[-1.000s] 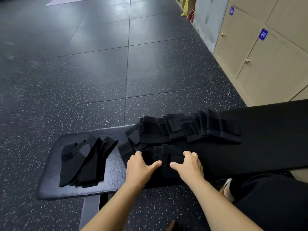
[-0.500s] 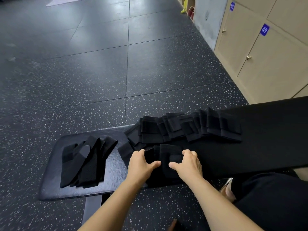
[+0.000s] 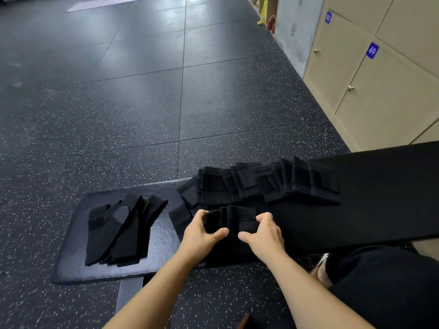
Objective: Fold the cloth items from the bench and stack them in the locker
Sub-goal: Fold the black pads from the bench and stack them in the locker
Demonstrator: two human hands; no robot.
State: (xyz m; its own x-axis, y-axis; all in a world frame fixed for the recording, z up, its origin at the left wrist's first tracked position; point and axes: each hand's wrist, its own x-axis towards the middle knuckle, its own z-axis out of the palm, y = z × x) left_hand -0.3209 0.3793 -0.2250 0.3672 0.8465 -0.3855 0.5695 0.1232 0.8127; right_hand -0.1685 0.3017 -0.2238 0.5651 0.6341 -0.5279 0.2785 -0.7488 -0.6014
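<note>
A small stack of folded black cloths [image 3: 234, 218] lies near the front edge of the black bench [image 3: 368, 198]. My left hand [image 3: 202, 233] grips its left side, fingers over the far edge and thumb at the near edge. My right hand [image 3: 266, 233] grips its right side the same way. Behind them a row of folded black cloths [image 3: 268, 181] leans overlapping across the bench. A loose pile of unfolded black cloth strips [image 3: 121, 229] lies on the bench's shiny left pad [image 3: 71, 269].
Beige lockers [image 3: 380, 91] numbered 49 and 50 stand shut at the right. Dark speckled rubber floor [image 3: 118, 103] stretches ahead. My dark-trousered knee [image 3: 392, 288] is at the lower right beside the bench. Shoes [image 3: 268, 20] sit far back by the wall.
Both hands have curled tighter round the small stack and squeezed its sides together. The view has tilted slightly.
</note>
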